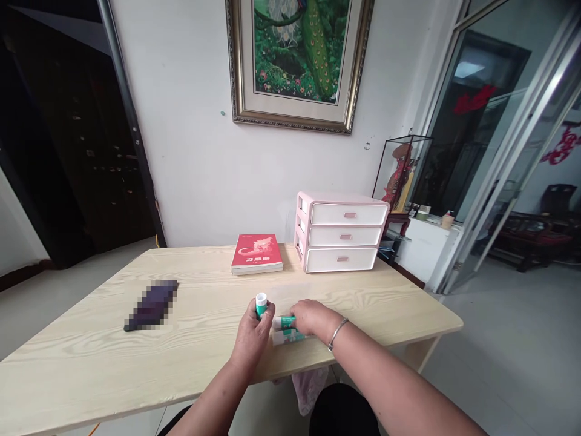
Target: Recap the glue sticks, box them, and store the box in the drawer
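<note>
Near the front edge of the table, my left hand is closed around a green glue stick held upright, its white end pointing up. My right hand reaches in from the right, its fingers closed on the green end of a second glue stick, which points left. Just in front of that one lies another green-and-white glue stick, partly blurred. The right fingertips are partly hidden behind the hand.
A red-covered stack of books lies at the back of the wooden table. To its right stands a pink-and-white drawer unit with its drawers closed. A dark pixelated object rests on the left. The table's front edge runs close to my body.
</note>
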`<state>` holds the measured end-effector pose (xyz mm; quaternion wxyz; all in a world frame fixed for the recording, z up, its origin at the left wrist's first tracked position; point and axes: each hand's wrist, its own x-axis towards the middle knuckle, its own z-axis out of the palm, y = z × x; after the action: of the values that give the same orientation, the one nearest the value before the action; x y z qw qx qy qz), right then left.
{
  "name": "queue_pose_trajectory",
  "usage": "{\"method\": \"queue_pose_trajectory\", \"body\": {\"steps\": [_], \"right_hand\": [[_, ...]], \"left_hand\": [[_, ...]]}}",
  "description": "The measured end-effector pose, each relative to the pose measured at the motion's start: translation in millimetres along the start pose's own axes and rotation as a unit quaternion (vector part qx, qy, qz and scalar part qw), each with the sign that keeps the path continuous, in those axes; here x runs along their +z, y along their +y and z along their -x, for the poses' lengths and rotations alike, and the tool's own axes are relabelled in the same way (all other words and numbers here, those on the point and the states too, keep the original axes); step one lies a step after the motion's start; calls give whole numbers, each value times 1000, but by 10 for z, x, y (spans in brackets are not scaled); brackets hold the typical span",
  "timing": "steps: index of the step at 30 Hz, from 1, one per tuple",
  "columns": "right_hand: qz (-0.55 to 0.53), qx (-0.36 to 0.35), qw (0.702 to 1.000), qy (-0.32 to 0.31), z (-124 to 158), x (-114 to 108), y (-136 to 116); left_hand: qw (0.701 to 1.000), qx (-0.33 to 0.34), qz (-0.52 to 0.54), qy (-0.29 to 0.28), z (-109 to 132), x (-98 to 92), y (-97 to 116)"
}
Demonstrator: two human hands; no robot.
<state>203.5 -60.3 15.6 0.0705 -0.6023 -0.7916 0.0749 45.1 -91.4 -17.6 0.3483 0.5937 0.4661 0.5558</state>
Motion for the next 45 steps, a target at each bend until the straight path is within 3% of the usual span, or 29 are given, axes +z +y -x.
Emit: {"method": "queue_pose_trajectory", "body": {"steps": [6,9,12,15,19,21,25,30,39,45], "right_hand": [[11,-43,999,-21,71,-116,51],[-69,-69,995,-13,179,-185,0],[-182,-123,976,-15,299,-190,-153],[-205,-135,969,22,384,-165,-264],[-203,-96,974,14,403,-174,-128],[-149,-72,986,-5,394,-161,5],[0,-105,993,-57,373,-15,154],[72,-116,990,-42,279,146,130],[-49,-53,997,-9,179,172,248],[-212,-36,974,68,235,131,133]], "left_hand": [[979,-135,152,1,5,-93,-1],[950,-191,246,21,22,-64,16],[924,-210,321,-3,85,31,58],[913,-211,349,-20,141,110,59],[898,-269,342,70,118,63,-19],[886,-293,344,104,80,-5,-50],[874,-309,363,96,48,-83,-48],[865,-329,375,57,126,-11,-48],[864,-343,369,24,216,5,-85],[862,-325,390,6,191,8,-71]]}}
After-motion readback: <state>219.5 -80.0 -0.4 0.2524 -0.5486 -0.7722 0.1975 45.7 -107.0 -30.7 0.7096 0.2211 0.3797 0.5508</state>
